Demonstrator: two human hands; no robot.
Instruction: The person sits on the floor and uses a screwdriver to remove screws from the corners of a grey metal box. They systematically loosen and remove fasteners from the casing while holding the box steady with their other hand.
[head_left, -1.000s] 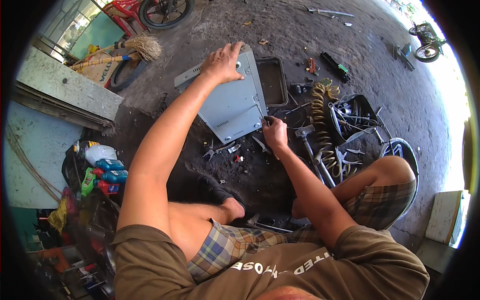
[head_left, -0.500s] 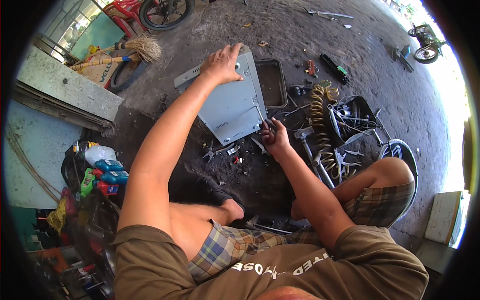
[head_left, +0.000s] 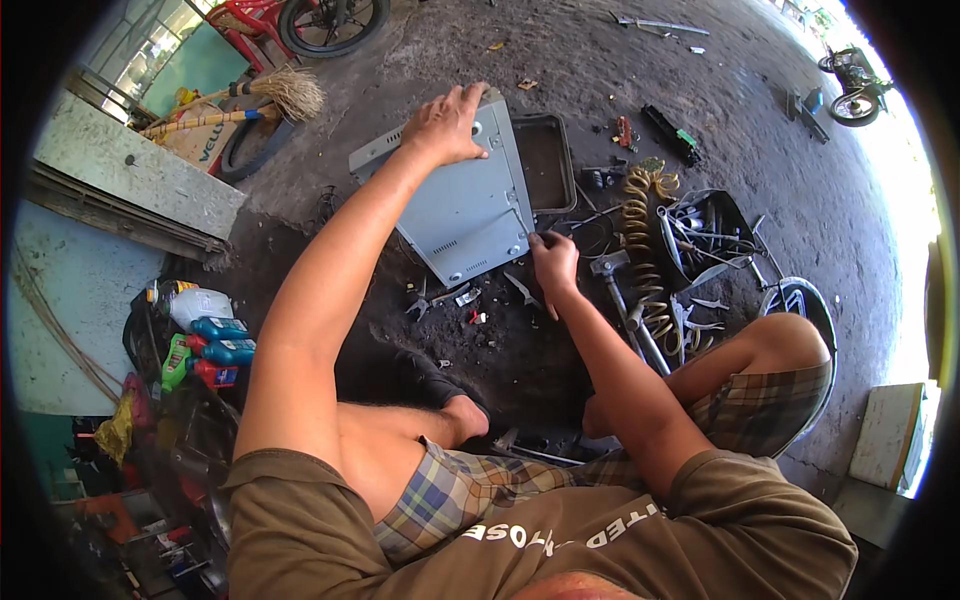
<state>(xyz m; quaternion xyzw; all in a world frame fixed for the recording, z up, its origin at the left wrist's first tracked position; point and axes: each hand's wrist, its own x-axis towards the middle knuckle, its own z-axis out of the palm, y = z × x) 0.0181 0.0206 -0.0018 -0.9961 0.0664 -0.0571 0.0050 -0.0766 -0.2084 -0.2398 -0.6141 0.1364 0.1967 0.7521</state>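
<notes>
A grey metal box (head_left: 470,205), like the casing of an appliance, stands tilted on the dirty ground in front of me. My left hand (head_left: 447,125) rests on its top far edge and holds it steady. At the box's lower right edge, my right hand (head_left: 553,262) is closed around a small tool whose tip touches the casing. Small screws and bits (head_left: 470,305) lie on the ground just below the box.
A dark tray (head_left: 548,160) lies behind the box. A yellow coiled hose (head_left: 640,235) and a black crate of tools (head_left: 705,235) sit to the right. Bottles (head_left: 215,345) stand at the left, a broom (head_left: 270,95) and a motorbike wheel (head_left: 330,20) at the back.
My right hand has shifted slightly along the box's lower right edge. My left hand stays on the top of the box.
</notes>
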